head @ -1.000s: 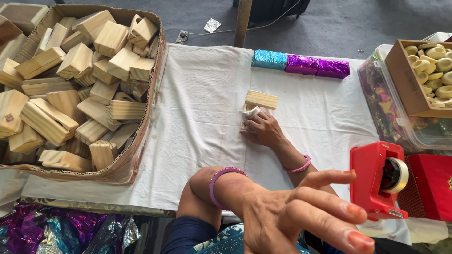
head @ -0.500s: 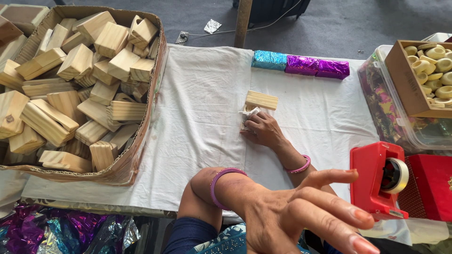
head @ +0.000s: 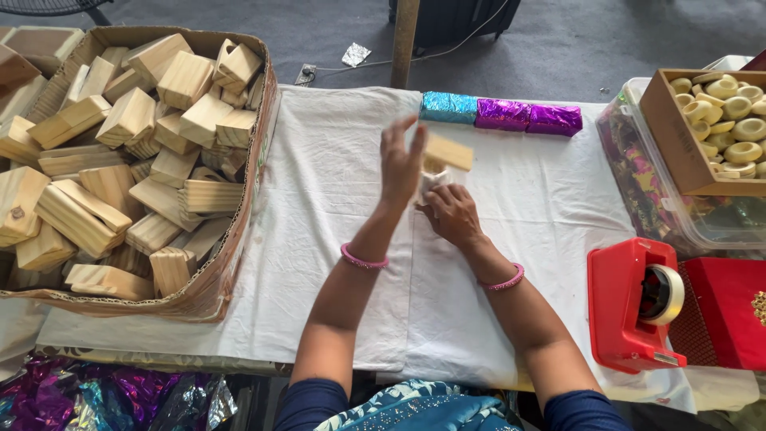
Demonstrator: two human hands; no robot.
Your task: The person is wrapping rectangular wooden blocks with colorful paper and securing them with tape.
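Holding my left hand up off the cloth, fingers spread and straight, gripping nothing, its palm turned toward the wooden block just to its right. My right hand sits below that block, fingers curled round a small crumpled white scrap that touches the block's underside; it is blurred there, so I cannot tell whether I pinch the block itself or only the scrap. The block tilts, raised a little above the white cloth that covers the table under both my hands.

Beyond my fingertips, at the far edge of the cloth, three foil-wrapped blocks lie end to end, one blue and two purple, touching each other. Well off to my left stands a cardboard box heaped with bare wooden blocks. Off to my right wrist's side stands a red tape dispenser with a roll on it, just beside a red box. Farther out on that side, a clear plastic tub carries a cardboard tray of pale rings. Down by my left elbow, shiny foil sheets bunch below the table edge.
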